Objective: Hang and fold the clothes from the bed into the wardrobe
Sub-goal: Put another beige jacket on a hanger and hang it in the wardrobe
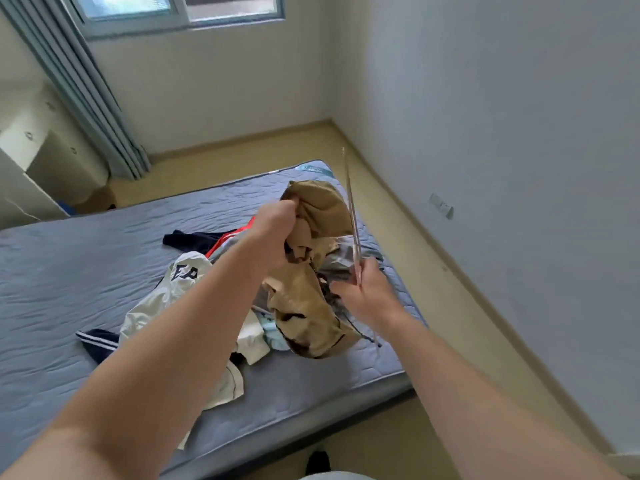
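- Left hand (273, 233): fingers curled tight, gripping a bunched fold of the tan garment (308, 299) and holding it up over the bed.
- Tan garment: crumpled, hanging from the left hand. Its upper part billows above the fist and its lower part droops over the clothes pile, near the right edge of the mattress (69, 271).
- Right hand (363, 292): closed round the lower part of a thin pale hanger (349, 202), just beside the tan garment.
- Hanger: seen edge-on, pointing up and away from the right hand; its shape is hard to make out.
- Clothes pile, right half of the mattress:
  - white top with dark lettering (180, 275)
  - navy piece with white stripes (97, 341), toward the near edge
  - navy and red piece (207, 239)
  - grey piece (341, 258)
  - pale blue item (275, 336)
- Mattress: blue-grey and quilted, its far right corner toward the corner of the room.
- Grey-blue curtain (86, 84), hanging to the floor left of the window (173, 8).
- White drawer unit (31, 133), beyond the left side of the bed.
- Wall socket (441, 204), low on the right-hand wall.
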Demonstrator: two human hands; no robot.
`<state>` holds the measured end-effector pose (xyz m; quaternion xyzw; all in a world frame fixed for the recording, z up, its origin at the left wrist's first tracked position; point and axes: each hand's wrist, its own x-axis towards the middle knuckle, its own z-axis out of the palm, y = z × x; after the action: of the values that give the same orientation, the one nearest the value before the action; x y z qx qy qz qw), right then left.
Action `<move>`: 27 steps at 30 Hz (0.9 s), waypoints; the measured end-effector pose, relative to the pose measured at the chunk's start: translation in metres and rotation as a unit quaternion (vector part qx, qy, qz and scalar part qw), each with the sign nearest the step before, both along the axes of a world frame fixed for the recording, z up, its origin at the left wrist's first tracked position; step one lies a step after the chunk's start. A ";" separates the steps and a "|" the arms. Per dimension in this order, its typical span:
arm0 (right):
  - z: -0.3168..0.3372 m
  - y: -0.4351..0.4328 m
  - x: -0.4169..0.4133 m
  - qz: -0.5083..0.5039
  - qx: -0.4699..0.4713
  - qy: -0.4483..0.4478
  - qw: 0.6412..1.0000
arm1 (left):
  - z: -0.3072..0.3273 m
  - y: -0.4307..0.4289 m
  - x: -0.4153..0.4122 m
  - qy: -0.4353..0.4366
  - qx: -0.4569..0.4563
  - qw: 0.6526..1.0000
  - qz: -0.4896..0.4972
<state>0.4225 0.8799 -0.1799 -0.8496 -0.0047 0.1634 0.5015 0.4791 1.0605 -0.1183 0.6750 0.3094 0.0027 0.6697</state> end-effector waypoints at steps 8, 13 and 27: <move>0.018 -0.078 -0.006 0.012 -0.029 0.000 1.000 | 0.039 -0.091 -0.017 -0.022 -0.157 0.986 -0.058; 0.014 -0.095 -0.001 -0.019 -0.052 -0.063 0.997 | 0.054 -0.123 -0.026 -0.059 -0.212 0.972 -0.078; 0.028 -0.123 0.016 -0.103 -0.081 -0.114 0.985 | 0.102 -0.151 -0.021 -0.176 -0.300 0.915 -0.203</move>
<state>0.4381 0.7566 -0.1517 -0.8964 0.0388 0.0125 0.4414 0.4582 0.9092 -0.0162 0.4790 0.0286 -0.1075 0.8707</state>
